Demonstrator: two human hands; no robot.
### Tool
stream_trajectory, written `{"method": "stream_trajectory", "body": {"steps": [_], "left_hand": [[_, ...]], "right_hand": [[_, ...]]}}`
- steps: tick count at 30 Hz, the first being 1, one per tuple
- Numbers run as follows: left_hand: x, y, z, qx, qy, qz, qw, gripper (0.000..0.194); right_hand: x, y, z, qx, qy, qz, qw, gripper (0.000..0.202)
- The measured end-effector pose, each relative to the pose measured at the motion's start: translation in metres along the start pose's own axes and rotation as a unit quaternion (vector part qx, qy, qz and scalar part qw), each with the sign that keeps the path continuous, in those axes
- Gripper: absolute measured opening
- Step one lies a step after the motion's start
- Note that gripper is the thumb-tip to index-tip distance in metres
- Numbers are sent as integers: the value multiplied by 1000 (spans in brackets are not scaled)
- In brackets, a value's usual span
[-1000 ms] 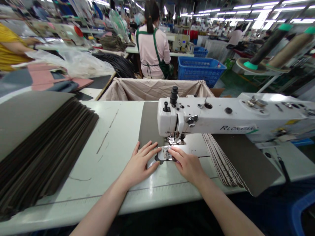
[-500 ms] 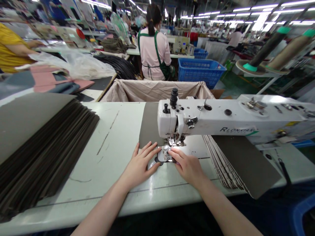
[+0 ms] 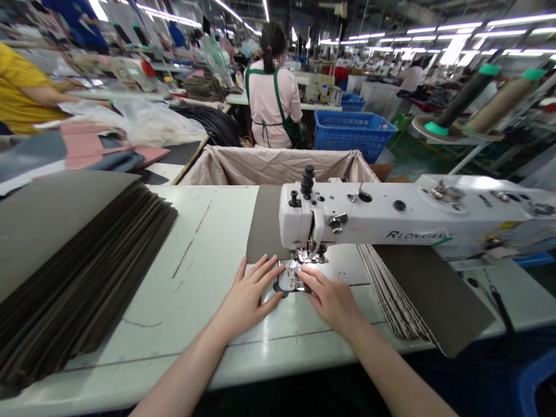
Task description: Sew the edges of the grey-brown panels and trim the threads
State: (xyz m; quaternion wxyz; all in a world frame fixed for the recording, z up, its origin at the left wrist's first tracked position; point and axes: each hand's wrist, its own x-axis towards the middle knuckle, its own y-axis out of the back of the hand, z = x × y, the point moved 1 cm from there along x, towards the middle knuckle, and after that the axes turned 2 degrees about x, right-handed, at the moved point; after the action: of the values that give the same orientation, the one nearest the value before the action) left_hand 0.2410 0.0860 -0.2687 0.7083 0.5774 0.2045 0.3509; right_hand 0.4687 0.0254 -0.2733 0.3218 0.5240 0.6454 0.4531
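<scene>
The grey sheet (image 3: 264, 223) lies flat on the pale green table (image 3: 208, 243), running from the far table edge toward the person and passing under the needle end of the white sewing machine (image 3: 391, 217); its near end sits under the presser foot (image 3: 309, 255), between the two hands. At the far left a tall fanned stack of dark sheets (image 3: 82, 272) covers the left part of the table, well apart from the work. Behind it lie pink and grey pieces (image 3: 82, 147) and a crumpled clear plastic bag (image 3: 152, 121), and a person's arm in a yellow sleeve (image 3: 21, 87) shows at the upper left. The left hand (image 3: 247, 298) rests palm down on the table with its fingers spread and flat, the fingertips touching the near left corner of the grey sheet beside the metal needle plate (image 3: 289, 280); it grips nothing. Beyond the table edge stands a cloth-lined bin (image 3: 273, 165), and further back a person in a pink shirt with a green apron (image 3: 273, 95) beside a blue basket (image 3: 351, 130). The right hand (image 3: 332, 301) lies flat just right of the needle plate, fingers extended toward the presser foot and pressing down, holding nothing. To its right a second fanned stack of sheets (image 3: 417, 295) reaches under the machine arm and overhangs the near table edge. Two thread cones (image 3: 482, 95) stand at the upper right.
</scene>
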Motion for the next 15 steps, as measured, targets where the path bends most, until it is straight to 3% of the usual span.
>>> {"method": "stream_trajectory", "body": {"steps": [15], "left_hand": [[0,0,0,-4,-5,11,1000,56]], "right_hand": [[0,-1,0,-1,-1,5,1000,55]]}}
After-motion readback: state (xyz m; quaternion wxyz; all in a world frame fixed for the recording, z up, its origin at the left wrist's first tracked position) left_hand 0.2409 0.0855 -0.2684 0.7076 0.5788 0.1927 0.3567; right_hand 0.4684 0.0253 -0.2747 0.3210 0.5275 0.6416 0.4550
